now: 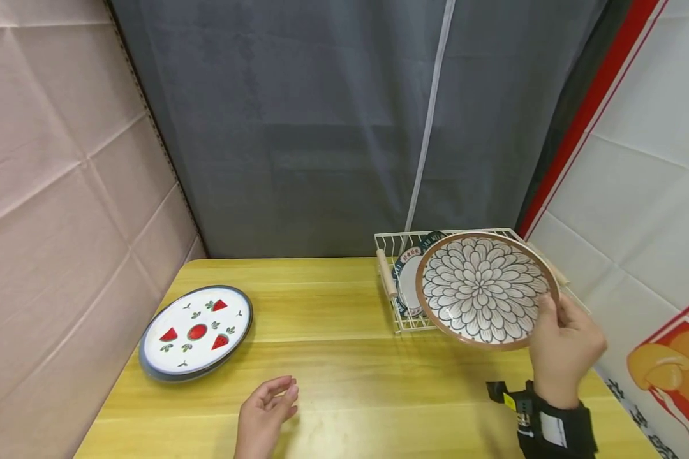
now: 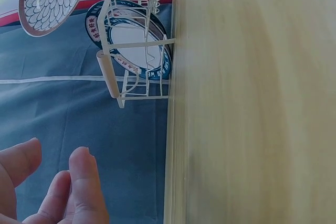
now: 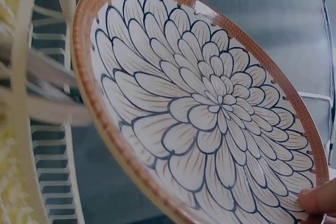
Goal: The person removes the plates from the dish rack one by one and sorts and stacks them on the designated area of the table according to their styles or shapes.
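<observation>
My right hand (image 1: 565,344) pinches the rim of a brown-edged plate (image 1: 485,290) with a black-and-white petal pattern. The plate is tilted up in front of a cream wire dish rack (image 1: 386,280), covering much of it. Inside the rack, plates with dark green lettered rims (image 1: 410,274) stand on edge, partly hidden. Near the table's front, my left hand (image 1: 266,411) hovers with relaxed, slightly bent fingers and holds nothing. In the right wrist view the petal plate (image 3: 210,108) fills most of the picture, a thumb on its rim.
At the left of the wooden table (image 1: 321,357) lies a white plate (image 1: 195,328) with watermelon drawings, on top of another dark-edged plate. A grey curtain (image 1: 298,140) hangs behind the table. Cloth walls (image 1: 626,210) close the sides, the right one near the rack.
</observation>
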The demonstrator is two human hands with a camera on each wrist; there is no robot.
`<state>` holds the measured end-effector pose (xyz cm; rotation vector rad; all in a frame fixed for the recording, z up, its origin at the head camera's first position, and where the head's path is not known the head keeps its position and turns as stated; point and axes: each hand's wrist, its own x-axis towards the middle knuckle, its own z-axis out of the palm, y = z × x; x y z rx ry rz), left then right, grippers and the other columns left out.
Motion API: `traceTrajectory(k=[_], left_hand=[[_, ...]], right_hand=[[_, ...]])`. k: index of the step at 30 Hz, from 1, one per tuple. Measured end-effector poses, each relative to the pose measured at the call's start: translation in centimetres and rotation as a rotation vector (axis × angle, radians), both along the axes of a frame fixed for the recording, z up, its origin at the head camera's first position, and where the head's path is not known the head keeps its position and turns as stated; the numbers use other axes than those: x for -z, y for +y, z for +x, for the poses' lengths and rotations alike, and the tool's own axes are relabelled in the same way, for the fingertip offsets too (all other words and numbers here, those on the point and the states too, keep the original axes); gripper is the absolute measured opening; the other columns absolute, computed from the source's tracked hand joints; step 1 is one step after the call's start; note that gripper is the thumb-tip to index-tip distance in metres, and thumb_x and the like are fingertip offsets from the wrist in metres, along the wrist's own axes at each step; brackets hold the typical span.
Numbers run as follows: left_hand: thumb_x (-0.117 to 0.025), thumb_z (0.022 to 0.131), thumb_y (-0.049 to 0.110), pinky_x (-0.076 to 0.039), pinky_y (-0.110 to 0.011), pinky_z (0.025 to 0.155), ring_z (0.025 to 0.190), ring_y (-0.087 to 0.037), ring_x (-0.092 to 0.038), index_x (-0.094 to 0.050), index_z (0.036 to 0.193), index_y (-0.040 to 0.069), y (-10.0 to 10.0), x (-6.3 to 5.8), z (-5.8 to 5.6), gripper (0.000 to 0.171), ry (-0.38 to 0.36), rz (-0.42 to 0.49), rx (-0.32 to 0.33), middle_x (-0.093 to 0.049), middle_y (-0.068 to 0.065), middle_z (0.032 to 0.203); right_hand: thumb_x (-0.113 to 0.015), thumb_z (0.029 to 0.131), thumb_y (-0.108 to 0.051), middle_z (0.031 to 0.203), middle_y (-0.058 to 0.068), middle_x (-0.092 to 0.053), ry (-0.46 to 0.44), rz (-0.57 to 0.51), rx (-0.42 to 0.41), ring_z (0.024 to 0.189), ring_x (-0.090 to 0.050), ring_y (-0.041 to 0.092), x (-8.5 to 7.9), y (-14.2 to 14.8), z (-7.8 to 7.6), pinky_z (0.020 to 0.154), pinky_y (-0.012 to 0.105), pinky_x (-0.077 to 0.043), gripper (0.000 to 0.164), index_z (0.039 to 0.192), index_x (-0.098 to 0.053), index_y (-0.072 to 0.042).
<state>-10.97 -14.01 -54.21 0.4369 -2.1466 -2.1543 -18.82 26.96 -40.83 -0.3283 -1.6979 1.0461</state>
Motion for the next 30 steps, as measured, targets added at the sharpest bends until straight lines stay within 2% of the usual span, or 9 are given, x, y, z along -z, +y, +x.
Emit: traceTrajectory(k=[3,6,7,8,11,14,21,27,30], left_hand=[[-0.078,0.109,0.015,-0.072,-0.026,0.087,0.101,-0.007,-0.079,-0.069,0.140,-0.012,-0.1,0.0,0.0,0.042,-0.001,-0.004,-0.001,-0.076,-0.028,0.142],[-0.077,0.110,0.015,-0.071,-0.025,0.087,0.101,-0.006,-0.079,-0.068,0.141,-0.013,-0.1,0.1,-0.1,0.042,0.004,-0.001,0.000,-0.077,-0.028,0.141],[-0.077,0.110,0.014,-0.071,-0.025,0.087,0.100,-0.006,-0.079,-0.068,0.141,-0.013,-0.1,0.1,-0.1,0.043,0.009,-0.002,0.002,-0.077,-0.029,0.141],[-0.077,0.110,0.014,-0.071,-0.025,0.087,0.100,-0.006,-0.079,-0.068,0.141,-0.013,0.0,0.1,-0.1,0.043,0.010,0.002,0.003,-0.077,-0.029,0.141],[-0.076,0.110,0.014,-0.071,-0.025,0.087,0.101,-0.006,-0.079,-0.067,0.142,-0.014,0.1,0.1,-0.2,0.043,0.019,0.015,0.012,-0.077,-0.029,0.141],[-0.077,0.110,0.014,-0.071,-0.025,0.088,0.101,-0.007,-0.079,-0.066,0.142,-0.014,0.3,0.1,-0.1,0.044,0.027,0.027,0.020,-0.077,-0.029,0.141],[-0.078,0.109,0.013,-0.071,-0.024,0.086,0.101,-0.006,-0.079,-0.067,0.141,-0.015,0.7,0.0,-0.2,0.044,0.057,0.047,0.030,-0.077,-0.029,0.140],[-0.078,0.106,0.007,-0.071,-0.024,0.084,0.100,-0.007,-0.080,-0.067,0.137,-0.016,1.3,0.1,-0.1,0.040,0.102,0.066,0.055,-0.077,-0.032,0.137],[-0.078,0.106,0.005,-0.071,-0.024,0.084,0.100,-0.007,-0.080,-0.067,0.137,-0.016,1.6,0.1,0.0,0.040,0.104,0.072,0.072,-0.077,-0.031,0.137]], right_hand=[[-0.076,0.103,0.004,0.084,-0.057,-0.053,-0.008,0.010,-0.045,0.069,-0.054,-0.026,0.8,-0.7,0.3,0.063,-0.006,-0.043,0.015,0.113,-0.083,0.013],[-0.076,0.101,0.007,0.082,-0.056,-0.055,-0.022,0.031,-0.109,0.064,-0.052,-0.025,1.5,-1.7,0.5,0.056,-0.003,-0.040,0.013,0.109,-0.083,0.015],[-0.077,0.100,0.009,0.082,-0.053,-0.057,-0.026,0.038,-0.134,0.063,-0.052,-0.024,1.8,-2.1,0.6,0.055,-0.002,-0.040,0.012,0.107,-0.083,0.015],[-0.077,0.100,0.010,0.081,-0.044,-0.067,-0.034,0.047,-0.159,0.064,-0.052,-0.025,2.1,-2.4,0.6,0.054,-0.001,-0.041,0.011,0.107,-0.083,0.016],[-0.078,0.098,0.013,0.084,0.000,-0.086,-0.064,0.069,-0.234,0.068,-0.056,-0.026,3.2,-3.4,0.8,0.056,-0.002,-0.046,0.011,0.107,-0.082,0.017],[-0.078,0.098,0.013,0.098,0.041,-0.079,-0.106,0.084,-0.292,0.072,-0.058,-0.027,4.0,-4.2,1.0,0.058,-0.001,-0.048,0.013,0.111,-0.082,0.018],[-0.078,0.101,0.008,0.093,0.039,-0.080,-0.227,0.022,-0.372,0.061,-0.057,-0.016,5.5,-5.9,1.6,0.043,0.010,-0.046,0.018,0.117,-0.080,0.017],[-0.078,0.103,0.006,0.094,0.038,-0.081,-0.369,-0.057,-0.417,0.059,-0.060,-0.012,6.5,-7.2,2.1,0.046,0.011,-0.052,0.020,0.120,-0.080,0.017],[-0.077,0.102,0.009,0.097,0.039,-0.081,-0.399,-0.075,-0.450,0.061,-0.063,-0.014,6.9,-7.7,2.3,0.050,0.011,-0.056,0.019,0.118,-0.079,0.018]])
